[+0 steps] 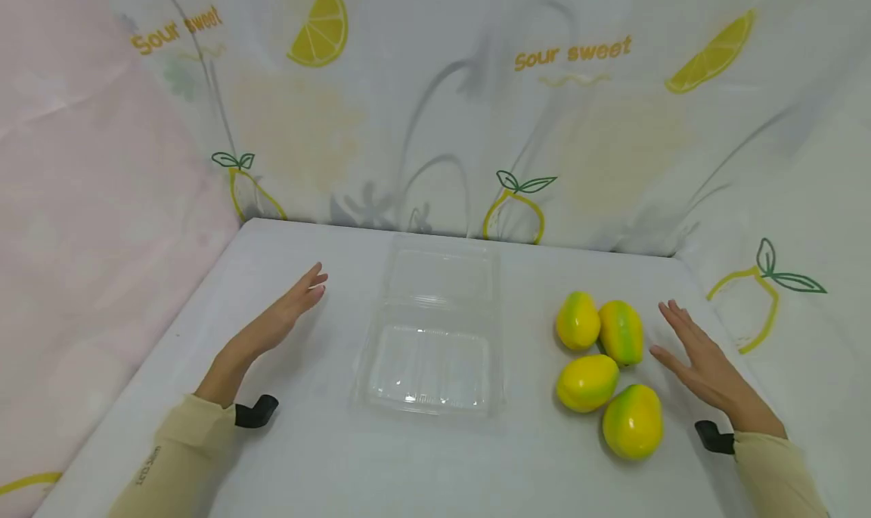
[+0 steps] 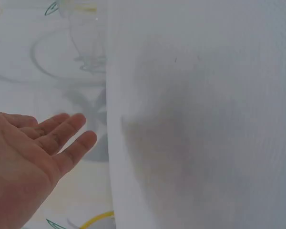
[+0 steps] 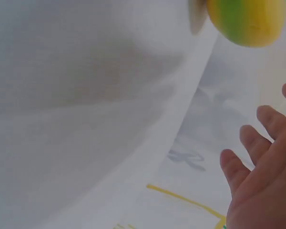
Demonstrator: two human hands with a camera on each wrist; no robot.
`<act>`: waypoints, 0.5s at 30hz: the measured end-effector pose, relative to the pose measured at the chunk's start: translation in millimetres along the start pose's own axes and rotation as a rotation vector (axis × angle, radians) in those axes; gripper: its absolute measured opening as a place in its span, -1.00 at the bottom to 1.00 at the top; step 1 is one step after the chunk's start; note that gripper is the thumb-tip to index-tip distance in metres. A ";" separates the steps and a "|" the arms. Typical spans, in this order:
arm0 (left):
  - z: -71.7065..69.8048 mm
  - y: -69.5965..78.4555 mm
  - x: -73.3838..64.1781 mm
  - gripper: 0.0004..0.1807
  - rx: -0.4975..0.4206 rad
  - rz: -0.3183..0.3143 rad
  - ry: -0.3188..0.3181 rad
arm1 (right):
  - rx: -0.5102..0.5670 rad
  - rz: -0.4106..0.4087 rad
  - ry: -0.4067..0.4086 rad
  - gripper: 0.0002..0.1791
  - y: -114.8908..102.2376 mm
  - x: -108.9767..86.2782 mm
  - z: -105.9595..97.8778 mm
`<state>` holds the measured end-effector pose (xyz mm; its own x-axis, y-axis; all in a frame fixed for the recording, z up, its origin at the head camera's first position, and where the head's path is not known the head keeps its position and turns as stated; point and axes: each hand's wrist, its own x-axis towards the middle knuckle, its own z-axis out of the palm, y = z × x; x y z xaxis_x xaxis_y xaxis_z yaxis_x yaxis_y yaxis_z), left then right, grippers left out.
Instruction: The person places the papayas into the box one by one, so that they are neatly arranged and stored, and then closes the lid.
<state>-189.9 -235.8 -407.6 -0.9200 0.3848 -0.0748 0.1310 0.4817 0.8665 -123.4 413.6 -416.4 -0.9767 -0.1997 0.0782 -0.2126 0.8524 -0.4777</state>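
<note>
My left hand hovers over the left side of the table with its fingers extended, left of a clear plastic clamshell box. The box lies unfolded, its two shallow halves one behind the other. On the right, several glossy yellow mango-like fruits with green streaks sit close together. My right hand is just right of them, fingers spread and holding nothing. The right wrist view catches one fruit at its top edge, beyond the fingertips. In the left wrist view, the palm is bare.
A white cloth covers the table. Behind it hangs a pale curtain printed with lemons and lettering, and a pink cloth hangs along the left side. Black wrist mounts stick out at both cuffs.
</note>
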 end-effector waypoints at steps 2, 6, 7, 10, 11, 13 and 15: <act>7.5 -2.6 7.5 -0.21 -0.074 -0.011 -0.056 | 0.056 0.018 -0.035 -0.13 -2.6 4.1 -2.1; 19.9 -9.6 19.8 -0.20 -0.187 -0.008 -0.142 | 0.133 0.068 -0.094 -0.06 -7.0 12.5 -4.2; 22.5 -11.1 21.8 -0.20 -0.201 -0.004 -0.162 | 0.139 0.079 -0.104 -0.06 -7.3 14.4 -3.8; 28.9 -13.6 24.9 -0.17 -0.194 0.001 -0.210 | 0.150 0.110 -0.131 -0.04 -7.4 19.3 -1.8; 30.5 -13.8 25.1 -0.16 -0.188 0.002 -0.222 | 0.152 0.118 -0.142 -0.03 -7.3 20.8 -0.7; 33.0 -13.7 24.6 -0.14 -0.178 0.002 -0.239 | 0.151 0.134 -0.165 -0.01 -7.0 22.9 1.6; 35.0 -13.2 23.7 -0.13 -0.186 0.012 -0.262 | 0.151 0.153 -0.186 0.01 -7.6 24.3 3.3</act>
<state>-200.5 -205.5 -438.1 -0.7894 0.5906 -0.1673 0.0494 0.3327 0.9417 -145.4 400.7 -413.8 -0.9721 -0.1715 -0.1599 -0.0429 0.8005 -0.5978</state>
